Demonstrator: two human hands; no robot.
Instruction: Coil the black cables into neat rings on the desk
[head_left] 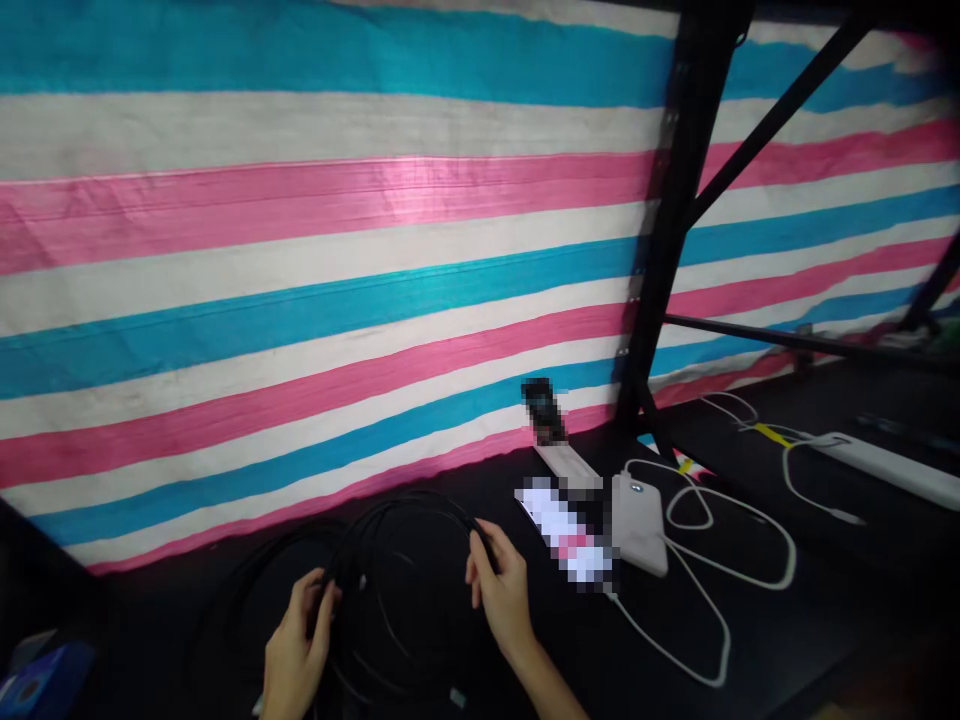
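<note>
So, I am watching from far away, and I see a black cable (420,495) lying in big round loops on the dark table (750,640), near the front edge. The left hand (296,650) is curled around the loops on the left side. The right hand (501,590) pinches the loops on the right side with its thumb and fingers. Both hands are closed on the cable.

I think the good way to handle it is to hold all the loops together as one bunch, so that none slips out and makes a knot. A soft grip looks best to me, because a hard squeeze could kink the cable. I would also watch the white cord (789,560) and the white power bank (639,520) just to the right, so the black loops do not catch on them.

Some things are hard to see. The cable is black and the table is black, so I cannot count the loops or find both ends. The near part of the loops runs off the bottom of the picture. A patch (566,525) beside the power bank is blurred, and I cannot tell what it is. A blue thing (37,685) in the bottom left corner is cut off. The far right is very dark; I can only make out a long white power strip (885,462) there. A striped sheet (337,300) hides everything behind the table.
</note>
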